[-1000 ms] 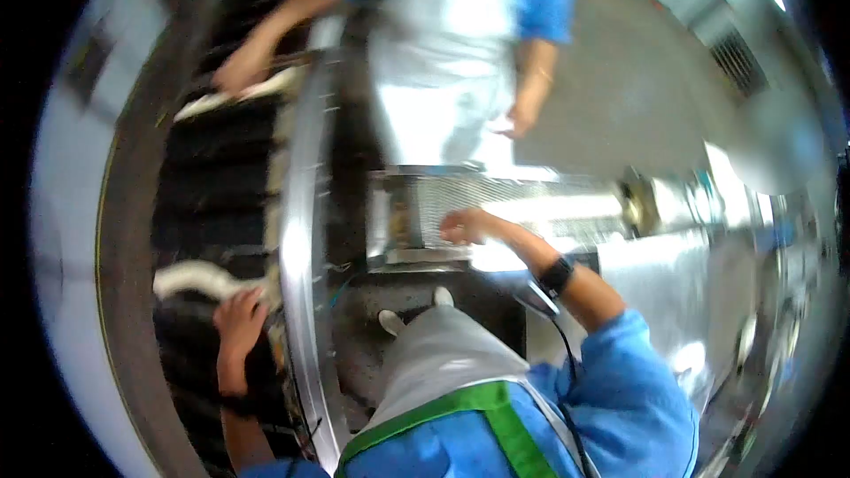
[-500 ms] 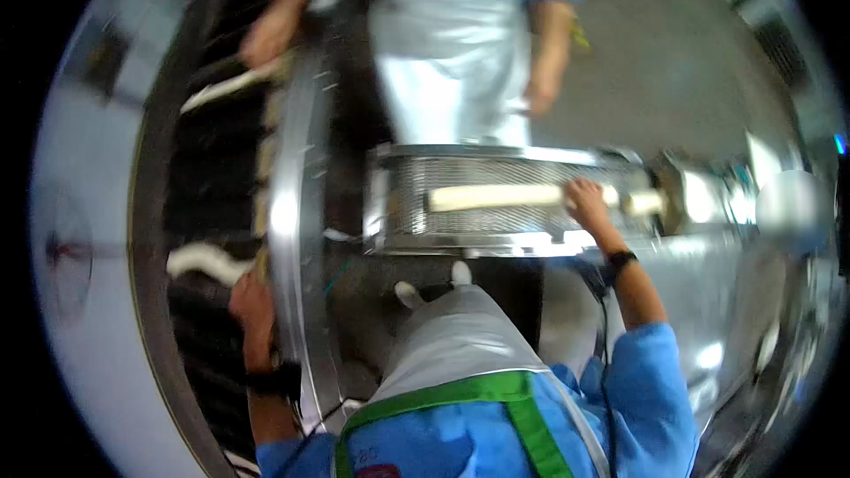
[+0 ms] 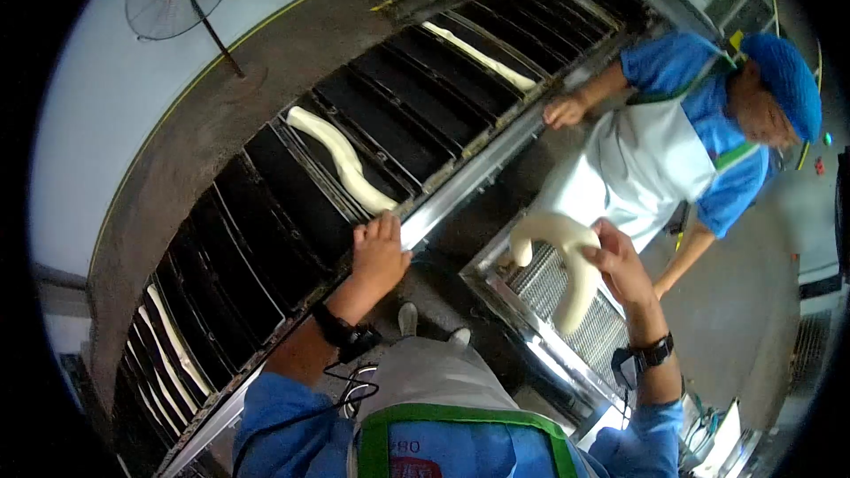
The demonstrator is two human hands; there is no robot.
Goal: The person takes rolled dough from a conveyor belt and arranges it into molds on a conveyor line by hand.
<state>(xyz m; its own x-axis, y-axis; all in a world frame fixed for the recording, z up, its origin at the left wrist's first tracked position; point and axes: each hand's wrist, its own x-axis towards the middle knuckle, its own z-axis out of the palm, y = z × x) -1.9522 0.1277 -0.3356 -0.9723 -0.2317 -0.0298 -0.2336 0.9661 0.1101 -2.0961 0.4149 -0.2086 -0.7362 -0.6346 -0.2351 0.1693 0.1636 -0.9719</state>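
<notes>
The right hand (image 3: 614, 258) grips a strip of dough (image 3: 581, 288) that hangs bent on its left side, while the left hand (image 3: 379, 258), loosely unclenched, lies just beside the near end of another dough strip (image 3: 341, 156).

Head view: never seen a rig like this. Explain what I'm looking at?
No robot here, just two bare hands. The camera sits on the wearer's head and looks forward and down.

On the left is a long row of dark slots with a metal rail along it. Some slots hold pale, dough-like strips: a curved one, one farther up and several at lower left.

The left hand is at the rail, by the curved one's near end; I can't tell if they touch. The right hand holds a bent strip, drooping at both ends, over a mesh tray. A co-worker stands beyond.
</notes>
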